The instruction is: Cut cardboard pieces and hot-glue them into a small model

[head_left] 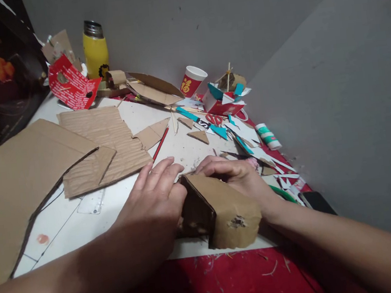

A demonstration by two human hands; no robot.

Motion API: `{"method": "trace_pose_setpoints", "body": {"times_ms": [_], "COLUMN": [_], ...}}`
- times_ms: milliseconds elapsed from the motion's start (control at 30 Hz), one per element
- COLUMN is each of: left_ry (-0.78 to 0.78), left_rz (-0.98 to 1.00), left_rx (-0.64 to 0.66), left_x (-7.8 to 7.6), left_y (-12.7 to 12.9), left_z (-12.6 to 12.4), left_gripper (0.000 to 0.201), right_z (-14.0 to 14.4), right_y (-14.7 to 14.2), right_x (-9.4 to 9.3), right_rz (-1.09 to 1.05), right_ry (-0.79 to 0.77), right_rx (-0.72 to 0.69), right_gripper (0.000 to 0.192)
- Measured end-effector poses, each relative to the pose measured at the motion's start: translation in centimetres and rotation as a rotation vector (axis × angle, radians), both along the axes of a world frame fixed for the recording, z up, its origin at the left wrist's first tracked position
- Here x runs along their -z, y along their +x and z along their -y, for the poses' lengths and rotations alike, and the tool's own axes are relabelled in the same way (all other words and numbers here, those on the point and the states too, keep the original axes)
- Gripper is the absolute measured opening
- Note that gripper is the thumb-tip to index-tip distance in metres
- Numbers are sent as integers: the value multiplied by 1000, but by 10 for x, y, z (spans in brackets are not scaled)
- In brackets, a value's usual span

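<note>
A folded brown cardboard piece (221, 190) stands on the white work surface at the near middle, with a rounded near end and a torn, dark-edged hole in it. Its left side is a dark opening. My left hand (160, 188) grips the far left edge, thumb against the cardboard and fingers reaching over toward the back. From the right, my right hand (236, 175) wraps round the far side, its fingers curled and its fingertips partly hidden behind the piece. Just beyond my left fingers lies a red pencil (161, 143).
Large cardboard sheets (26, 180) and a corrugated sheet (103, 143) lie at left. Behind stand a yellow bottle (96, 54), a red paper cup (193, 81) and a red box (224, 103) with scraps. Red scissors (214, 118), a white-green roll (268, 137) and a phone (317, 202) are at right.
</note>
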State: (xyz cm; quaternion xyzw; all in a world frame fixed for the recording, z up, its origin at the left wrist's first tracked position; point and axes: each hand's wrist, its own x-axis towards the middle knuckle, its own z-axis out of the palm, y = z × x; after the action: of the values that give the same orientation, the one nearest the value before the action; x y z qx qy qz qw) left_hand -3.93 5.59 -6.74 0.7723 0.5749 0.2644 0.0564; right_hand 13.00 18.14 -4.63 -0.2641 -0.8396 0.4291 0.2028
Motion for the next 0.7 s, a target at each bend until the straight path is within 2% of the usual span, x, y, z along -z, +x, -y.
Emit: {"method": "trace_pose_setpoints", "body": {"times_ms": [200, 367, 533, 700], "left_ry": [-29, -59, -76, -221], "left_rz": [-12, 33, 131, 271], "left_rx": [0, -7, -44, -154], "left_x": [-3, 0, 0, -3], "left_y": [-1, -1, 1, 0], "left_z": [1, 2, 3, 0], "left_gripper": [28, 27, 31, 22], "right_z": [-3, -12, -10, -2], "right_y": [0, -2, -5, -1], "right_x": [-2, -15, -23, -17], "right_rz": [67, 256, 318, 241], "right_ry": [-24, -154, -6, 162], "right_rx": [-22, -176, -239, -260], "right_gripper": [24, 27, 15, 12]}}
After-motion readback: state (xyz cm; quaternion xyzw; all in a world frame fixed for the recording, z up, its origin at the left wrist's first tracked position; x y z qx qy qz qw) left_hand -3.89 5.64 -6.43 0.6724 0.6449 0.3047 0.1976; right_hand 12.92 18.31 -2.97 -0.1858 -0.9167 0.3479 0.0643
